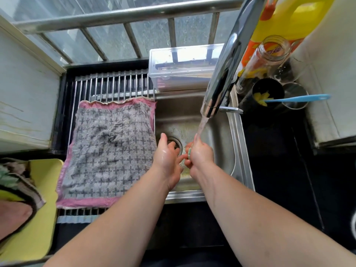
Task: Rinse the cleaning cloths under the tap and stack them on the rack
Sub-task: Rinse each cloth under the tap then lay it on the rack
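Water runs from the steel tap (221, 78) onto my right hand (200, 153), which is curled round a small greenish cloth (189, 152) over the sink (237, 151); only a sliver of the cloth shows. My left hand (167, 157) is beside it, wet, fingers spread and relaxed above the drain, fingertips close to the cloth. A grey cross-patterned cloth with a pink border (109, 151) lies spread flat on the roll-up rack (115, 83) over the sink's left half.
A yellow tray (44, 189) at the left holds more crumpled cloths (17, 182). A clear plastic box (183, 66) stands behind the sink. Jars, a yellow bottle (289, 18) and a blue-handled utensil (296, 99) crowd the black counter at the right. Window bars run along the back.
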